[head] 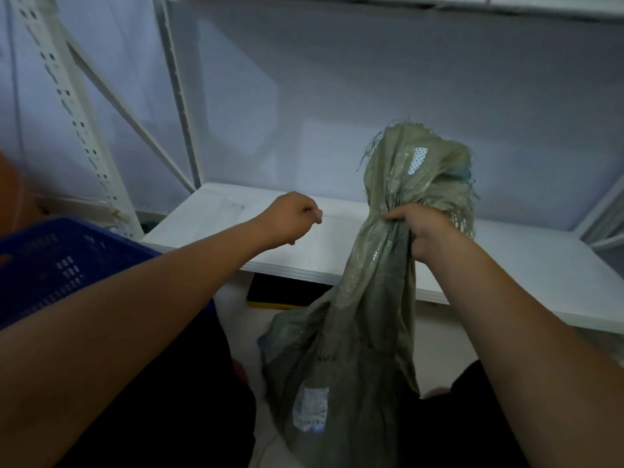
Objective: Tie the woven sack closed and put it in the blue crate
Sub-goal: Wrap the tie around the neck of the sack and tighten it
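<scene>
A grey-green woven sack (354, 359) hangs in front of me, its body low between my knees and its frayed mouth bunched above. My right hand (425, 231) is shut around the gathered neck, holding it up over the shelf edge. The loose top flares out above my fist, with a white perforated label on it. My left hand (293, 217) hovers to the left of the neck, curled into a loose fist, apart from the sack, with nothing visible in it. The blue crate (60, 265) stands at the far left, partly hidden by my left forearm.
A white shelf board (236, 228) runs across behind my hands, inside a white metal rack with perforated uprights (71, 106). A dark flat object with a yellow edge (280, 293) lies on the floor under the shelf. My dark trouser legs fill the bottom.
</scene>
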The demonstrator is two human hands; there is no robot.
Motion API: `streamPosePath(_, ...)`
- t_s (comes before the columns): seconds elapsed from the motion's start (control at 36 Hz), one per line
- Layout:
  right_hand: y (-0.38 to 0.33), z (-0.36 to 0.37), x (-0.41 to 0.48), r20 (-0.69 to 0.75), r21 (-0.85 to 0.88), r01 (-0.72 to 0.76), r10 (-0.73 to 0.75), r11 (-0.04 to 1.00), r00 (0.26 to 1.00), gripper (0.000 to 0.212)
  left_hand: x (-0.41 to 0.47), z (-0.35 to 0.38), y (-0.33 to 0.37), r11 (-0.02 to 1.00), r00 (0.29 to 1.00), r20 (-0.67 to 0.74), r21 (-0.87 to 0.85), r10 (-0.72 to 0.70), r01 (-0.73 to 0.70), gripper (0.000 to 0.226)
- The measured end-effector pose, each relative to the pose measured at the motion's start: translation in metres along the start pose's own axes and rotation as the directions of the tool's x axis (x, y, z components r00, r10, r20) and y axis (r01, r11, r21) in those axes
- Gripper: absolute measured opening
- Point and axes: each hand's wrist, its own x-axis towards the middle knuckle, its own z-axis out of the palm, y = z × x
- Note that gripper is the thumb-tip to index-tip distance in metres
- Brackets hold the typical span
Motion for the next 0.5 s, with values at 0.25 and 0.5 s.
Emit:
streamPosePath(0.25,-0.005,-0.006,0.005,0.005,0.042,0.026,-0.026,0.999,1.000,0.049,-0.006,0.009,0.002,0.949,0.935,-0.163,0.037,0.315,-0.313,0.012)
streamPosePath(0.5,-0.006,0.002,0.005,0.022,0.076,0.074,-0.076,0.994,0.997,0.063,-0.018,0.016,0.014,0.965,0.962,-0.128,-0.071,0.240,-0.251,0.015)
